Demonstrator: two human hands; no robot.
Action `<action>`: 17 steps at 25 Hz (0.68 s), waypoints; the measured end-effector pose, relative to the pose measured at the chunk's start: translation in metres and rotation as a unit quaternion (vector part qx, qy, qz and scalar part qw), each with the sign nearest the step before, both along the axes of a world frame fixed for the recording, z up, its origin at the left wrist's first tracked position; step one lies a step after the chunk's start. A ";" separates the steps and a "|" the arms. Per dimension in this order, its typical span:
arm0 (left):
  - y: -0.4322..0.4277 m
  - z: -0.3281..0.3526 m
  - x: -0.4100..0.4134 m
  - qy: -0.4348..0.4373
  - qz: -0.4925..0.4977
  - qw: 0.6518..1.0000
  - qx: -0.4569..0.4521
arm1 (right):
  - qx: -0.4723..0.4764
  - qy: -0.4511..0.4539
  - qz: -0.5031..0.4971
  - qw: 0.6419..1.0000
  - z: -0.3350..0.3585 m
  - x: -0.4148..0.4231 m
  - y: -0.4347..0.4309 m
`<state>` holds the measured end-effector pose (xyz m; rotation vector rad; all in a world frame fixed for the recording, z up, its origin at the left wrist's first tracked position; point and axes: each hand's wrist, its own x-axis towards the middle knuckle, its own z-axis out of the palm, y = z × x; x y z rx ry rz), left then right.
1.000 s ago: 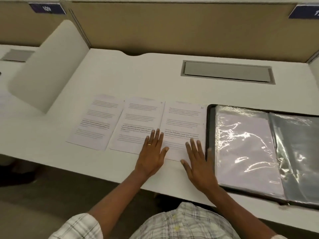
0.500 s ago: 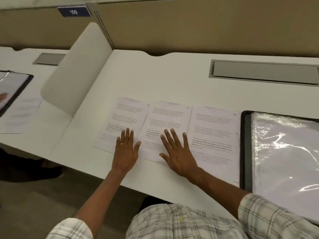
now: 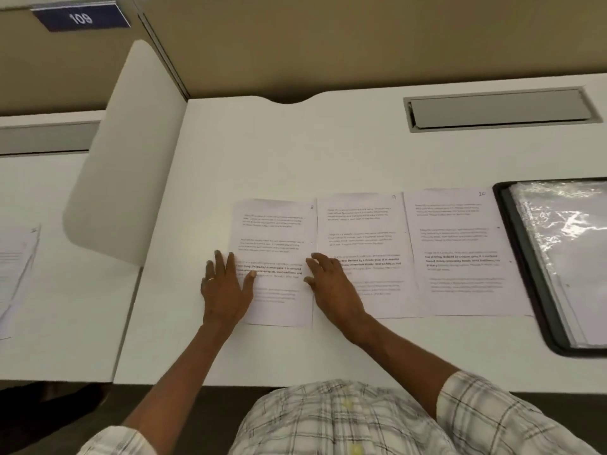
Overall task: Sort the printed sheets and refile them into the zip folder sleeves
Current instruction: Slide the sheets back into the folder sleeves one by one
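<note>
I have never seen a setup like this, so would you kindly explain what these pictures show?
There is no machine here: a person works bare-handed, and a camera worn on their head looks down at the desk. Three printed sheets lie side by side: the left sheet, the middle sheet and the right sheet. Beside them lies the open zip folder with shiny sleeves. The left hand rests flat at the left sheet's edge; the right hand rests where the left and middle sheets meet. Neither holds anything.
</note>
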<state>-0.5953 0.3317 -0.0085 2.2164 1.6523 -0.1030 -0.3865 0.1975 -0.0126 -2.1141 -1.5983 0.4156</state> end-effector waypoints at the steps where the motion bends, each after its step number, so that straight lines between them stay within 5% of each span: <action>1: 0.005 0.002 -0.003 -0.006 -0.001 1.000 -0.004 | -0.010 0.033 -0.027 0.999 0.006 -0.006 0.004; 11: 0.053 0.011 -0.008 -0.234 0.123 0.953 -0.148 | -0.040 0.188 -0.162 0.968 0.017 -0.026 0.022; 17: 0.048 0.032 -0.018 -0.336 0.137 0.920 -0.150 | -0.015 0.376 -0.306 0.874 0.030 -0.021 0.020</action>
